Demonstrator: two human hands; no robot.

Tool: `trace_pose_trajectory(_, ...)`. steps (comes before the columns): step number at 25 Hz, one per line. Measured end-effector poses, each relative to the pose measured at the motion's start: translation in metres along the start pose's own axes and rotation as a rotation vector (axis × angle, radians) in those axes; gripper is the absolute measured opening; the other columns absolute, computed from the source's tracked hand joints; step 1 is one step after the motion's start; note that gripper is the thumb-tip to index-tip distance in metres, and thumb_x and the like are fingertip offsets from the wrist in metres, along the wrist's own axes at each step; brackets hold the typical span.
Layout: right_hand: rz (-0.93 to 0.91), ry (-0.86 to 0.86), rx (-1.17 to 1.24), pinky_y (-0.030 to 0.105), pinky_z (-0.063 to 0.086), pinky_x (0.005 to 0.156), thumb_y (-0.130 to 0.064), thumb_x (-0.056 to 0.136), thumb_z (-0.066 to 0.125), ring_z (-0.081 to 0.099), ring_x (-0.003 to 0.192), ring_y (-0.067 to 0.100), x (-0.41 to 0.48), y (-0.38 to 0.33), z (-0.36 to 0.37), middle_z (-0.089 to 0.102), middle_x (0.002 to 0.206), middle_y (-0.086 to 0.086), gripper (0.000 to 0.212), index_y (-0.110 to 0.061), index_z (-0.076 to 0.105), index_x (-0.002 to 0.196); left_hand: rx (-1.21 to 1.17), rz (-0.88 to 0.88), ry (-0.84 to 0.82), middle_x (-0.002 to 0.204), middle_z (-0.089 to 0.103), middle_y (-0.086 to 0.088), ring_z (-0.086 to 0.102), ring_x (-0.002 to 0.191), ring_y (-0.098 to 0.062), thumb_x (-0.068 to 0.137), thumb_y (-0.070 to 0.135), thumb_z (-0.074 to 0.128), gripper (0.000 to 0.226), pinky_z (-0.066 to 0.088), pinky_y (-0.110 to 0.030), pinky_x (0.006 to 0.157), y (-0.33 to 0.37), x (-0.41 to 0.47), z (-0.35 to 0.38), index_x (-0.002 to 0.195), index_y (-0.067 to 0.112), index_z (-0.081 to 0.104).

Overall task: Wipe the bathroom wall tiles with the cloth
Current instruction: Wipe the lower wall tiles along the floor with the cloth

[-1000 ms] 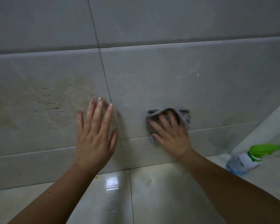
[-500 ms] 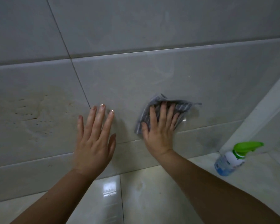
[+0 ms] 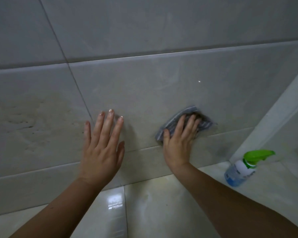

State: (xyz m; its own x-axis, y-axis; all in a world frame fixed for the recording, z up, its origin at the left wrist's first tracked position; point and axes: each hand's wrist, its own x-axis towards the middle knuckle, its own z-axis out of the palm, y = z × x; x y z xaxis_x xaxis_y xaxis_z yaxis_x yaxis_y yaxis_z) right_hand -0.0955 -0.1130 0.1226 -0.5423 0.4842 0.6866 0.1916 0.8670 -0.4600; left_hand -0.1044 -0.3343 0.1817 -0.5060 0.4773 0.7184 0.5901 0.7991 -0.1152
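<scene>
Large pale grey wall tiles (image 3: 153, 93) fill the view. A grey striped cloth (image 3: 179, 117) is pressed flat against a lower tile, just above a horizontal grout line. My right hand (image 3: 179, 140) lies on the cloth with fingers spread, covering most of it. My left hand (image 3: 101, 148) rests flat on the wall to the left, fingers apart, holding nothing. A yellowish stained patch (image 3: 29, 121) marks the tile left of my left hand.
A spray bottle (image 3: 243, 169) with a green trigger head and white label stands on the glossy floor (image 3: 144, 212) at the right, near the corner where a side wall (image 3: 282, 117) meets the tiled wall.
My right hand has slid the cloth to the right along the tile and slightly down. The left hand has stayed flat on the wall. The view has shifted a little.
</scene>
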Motion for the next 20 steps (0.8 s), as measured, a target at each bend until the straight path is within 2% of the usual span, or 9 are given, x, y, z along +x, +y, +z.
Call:
trace_pose_trajectory(2,-0.037,0.056,0.040,0.055,0.014,0.117,-0.051,0.099,0.033,0.014,0.142,0.047,0.027,0.003,-0.014,0.023,0.152,0.032,0.067,-0.003,0.027,0.146,-0.017,-0.002,0.017,0.161,0.021,-0.018,0.010,0.152,-0.032,0.091,0.024,0.056,0.070,0.015,-0.060,0.119,0.010,0.007,0.002,0.153,0.008,0.027)
trace_pose_trajectory(4,0.055,0.147,0.088,0.053,0.013,0.118,-0.052,0.099,0.026,0.014,0.142,0.047,0.057,0.016,-0.023,0.020,0.153,0.033,0.073,0.003,0.027,0.147,-0.029,-0.005,0.021,0.161,0.019,-0.018,0.009,0.152,-0.032,0.092,0.024,0.055,0.070,0.014,-0.060,0.119,0.018,0.014,0.004,0.153,0.009,0.026)
trace_pose_trajectory(7,0.304,0.153,0.146,0.054,0.014,0.118,-0.051,0.099,0.030,0.015,0.142,0.049,0.057,0.040,-0.018,0.016,0.152,0.035,0.078,0.011,0.022,0.146,-0.049,0.029,0.009,0.162,0.018,-0.017,0.008,0.152,-0.032,0.091,0.023,0.056,0.071,0.013,-0.060,0.119,0.028,0.018,0.005,0.154,0.009,0.025)
trace_pose_trajectory(9,0.536,0.058,0.285,0.051,0.012,0.119,-0.044,0.097,0.036,0.011,0.144,0.048,0.042,0.050,-0.017,0.009,0.154,0.034,0.077,0.011,0.015,0.147,-0.066,0.050,-0.005,0.162,0.017,-0.017,0.010,0.152,-0.033,0.092,0.023,0.055,0.072,0.013,-0.060,0.119,0.036,0.018,0.005,0.154,0.009,0.023)
trace_pose_trajectory(10,0.582,0.016,0.347,0.047,0.009,0.120,-0.040,0.098,0.038,0.008,0.145,0.046,0.041,0.052,-0.020,0.005,0.156,0.032,0.076,0.010,0.011,0.148,-0.072,0.057,-0.005,0.162,0.017,-0.016,0.010,0.152,-0.033,0.092,0.024,0.054,0.071,0.013,-0.060,0.119,0.039,0.018,0.005,0.154,0.010,0.022)
trace_pose_trajectory(11,0.565,0.008,0.379,0.044,0.007,0.120,-0.039,0.097,0.037,0.006,0.146,0.044,0.049,0.055,-0.026,0.004,0.157,0.030,0.075,0.009,0.010,0.148,-0.075,0.062,-0.004,0.162,0.017,-0.016,0.011,0.151,-0.034,0.093,0.025,0.053,0.071,0.013,-0.060,0.119,0.042,0.021,0.005,0.154,0.010,0.022)
trace_pose_trajectory(14,0.419,0.167,0.304,0.043,0.007,0.119,-0.048,0.092,0.028,0.010,0.146,0.043,0.105,0.070,-0.050,0.010,0.157,0.028,0.079,0.006,0.017,0.148,-0.087,0.075,0.012,0.162,0.018,-0.017,0.012,0.151,-0.034,0.094,0.027,0.049,0.067,0.013,-0.060,0.119,0.051,0.028,0.006,0.154,0.010,0.022)
trace_pose_trajectory(17,0.433,0.208,0.260,0.038,0.004,0.119,-0.046,0.096,0.031,0.007,0.148,0.037,0.150,0.100,-0.069,0.007,0.159,0.023,0.074,0.002,0.014,0.150,-0.104,0.080,0.044,0.160,0.021,-0.018,0.015,0.150,-0.035,0.094,0.026,0.050,0.065,0.013,-0.059,0.119,0.056,0.033,0.006,0.152,0.008,0.026)
trace_pose_trajectory(20,0.765,0.176,0.346,0.031,0.003,0.117,-0.036,0.104,0.034,0.006,0.149,0.025,0.155,0.143,-0.070,0.005,0.162,0.013,0.062,-0.007,0.010,0.153,-0.110,0.099,0.057,0.159,0.024,-0.020,0.018,0.149,-0.037,0.094,0.024,0.052,0.063,0.014,-0.059,0.119,0.060,0.035,0.010,0.151,0.006,0.030)
